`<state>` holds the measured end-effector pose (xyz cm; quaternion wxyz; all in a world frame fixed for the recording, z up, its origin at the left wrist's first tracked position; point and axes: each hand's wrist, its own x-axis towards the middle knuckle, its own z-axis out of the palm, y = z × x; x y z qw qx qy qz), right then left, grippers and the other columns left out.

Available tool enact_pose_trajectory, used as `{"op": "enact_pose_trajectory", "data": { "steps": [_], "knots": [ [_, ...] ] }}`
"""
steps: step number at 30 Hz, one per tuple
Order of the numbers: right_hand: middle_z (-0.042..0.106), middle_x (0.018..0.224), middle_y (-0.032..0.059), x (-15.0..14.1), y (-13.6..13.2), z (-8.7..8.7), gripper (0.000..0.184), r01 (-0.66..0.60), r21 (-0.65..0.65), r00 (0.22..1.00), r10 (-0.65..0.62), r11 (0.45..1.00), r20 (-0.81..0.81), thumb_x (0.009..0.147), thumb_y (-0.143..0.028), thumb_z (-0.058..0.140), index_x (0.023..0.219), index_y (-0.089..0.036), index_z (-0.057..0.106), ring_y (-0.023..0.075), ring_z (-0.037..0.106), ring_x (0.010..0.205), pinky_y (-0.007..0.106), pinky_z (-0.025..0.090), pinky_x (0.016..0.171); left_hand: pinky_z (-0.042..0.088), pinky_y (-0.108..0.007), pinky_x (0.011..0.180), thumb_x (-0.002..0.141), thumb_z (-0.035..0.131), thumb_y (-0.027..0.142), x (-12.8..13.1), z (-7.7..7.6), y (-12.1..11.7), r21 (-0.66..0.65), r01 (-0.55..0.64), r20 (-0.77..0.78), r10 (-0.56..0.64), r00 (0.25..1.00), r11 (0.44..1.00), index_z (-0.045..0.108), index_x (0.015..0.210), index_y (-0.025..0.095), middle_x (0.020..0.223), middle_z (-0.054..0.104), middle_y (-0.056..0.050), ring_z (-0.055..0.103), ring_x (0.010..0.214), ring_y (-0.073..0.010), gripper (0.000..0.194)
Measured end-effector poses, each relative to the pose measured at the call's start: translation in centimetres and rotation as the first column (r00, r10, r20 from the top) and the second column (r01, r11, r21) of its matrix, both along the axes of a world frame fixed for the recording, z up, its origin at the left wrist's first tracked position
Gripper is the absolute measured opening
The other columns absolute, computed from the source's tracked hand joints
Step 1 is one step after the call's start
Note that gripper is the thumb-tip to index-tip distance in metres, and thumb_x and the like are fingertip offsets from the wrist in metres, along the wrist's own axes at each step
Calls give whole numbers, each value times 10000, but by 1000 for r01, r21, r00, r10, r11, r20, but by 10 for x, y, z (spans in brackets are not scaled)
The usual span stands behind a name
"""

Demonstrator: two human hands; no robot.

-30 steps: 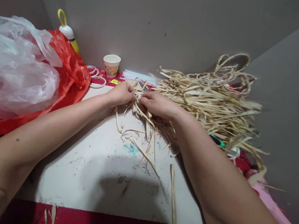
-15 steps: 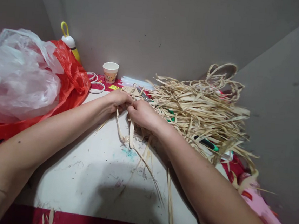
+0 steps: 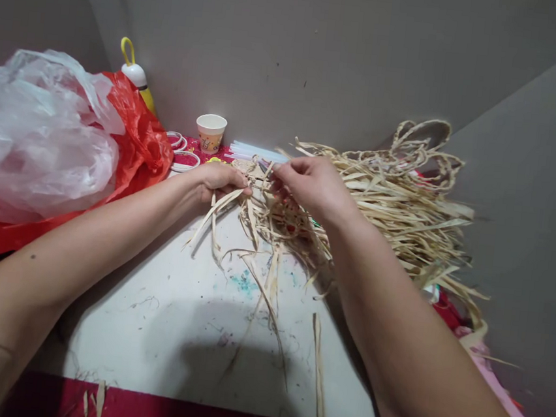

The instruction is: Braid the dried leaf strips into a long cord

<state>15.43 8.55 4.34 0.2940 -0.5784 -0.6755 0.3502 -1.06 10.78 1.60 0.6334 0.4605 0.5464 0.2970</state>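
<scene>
My left hand (image 3: 222, 182) is closed in a pinch on pale, dried plant strips (image 3: 214, 219), whose loose ends hang down toward the white board. To its right, my right hand (image 3: 314, 184) is raised with thumb and fingers pressed together. A thin strip appears at its fingertips, though the fingers partly hide it. Between and below both hands lies an openwork piece of knotted strips (image 3: 258, 210), with long tails trailing over the board. A small woven bit (image 3: 247, 165) shows just beyond my left fingers.
A large heap of dried strips (image 3: 405, 211) with braided cord (image 3: 426, 144) on top lies right. Behind stand a paper cup (image 3: 210, 135), white rings (image 3: 185, 161) and translucent sticks (image 3: 256, 152). Plastic bags (image 3: 43, 140) and a yellow-white bottle (image 3: 136, 77) are left. The white board (image 3: 148, 327) spans the front.
My right hand has moved away from my left, up and to the right. The knotted piece between them is now more exposed. My left hand stays nearly in place.
</scene>
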Motion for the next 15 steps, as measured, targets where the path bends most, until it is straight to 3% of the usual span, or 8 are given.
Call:
{"op": "enact_pose_trajectory", "data": {
  "steps": [2,4,8,15],
  "knots": [
    [575,522,22,-1,8,-10,189,-7,-157,994,-9,988,-105,827,-235,547,674,-138,597,76,443,385,196,296,377,211,-188,333,638,617,30,-1,-2,2,-29,-14,57,15,998,999,576,584,126,548,627,-14,317,315,-26,118],
    [552,483,7,-4,13,-21,139,-94,-283,978,35,954,-206,799,-228,587,696,-141,620,76,423,364,190,261,342,248,-183,342,621,633,22,-1,-3,3,-41,-19,86,22,996,999,593,588,123,530,619,-11,356,329,-33,113],
    [504,437,-18,-10,18,-32,102,-189,-333,938,70,924,-338,752,-195,647,676,-137,611,53,363,327,166,213,304,350,-180,406,659,620,30,1,-3,2,-55,-34,94,39,995,998,611,593,128,492,595,3,449,379,-58,118],
    [432,453,-37,-17,15,-28,139,-266,-491,826,-66,830,-559,808,-76,534,672,-89,563,14,298,337,108,178,291,395,-157,442,736,548,32,3,1,0,-57,-18,92,23,996,998,607,589,127,457,566,15,490,410,-62,184]
  ]
}}
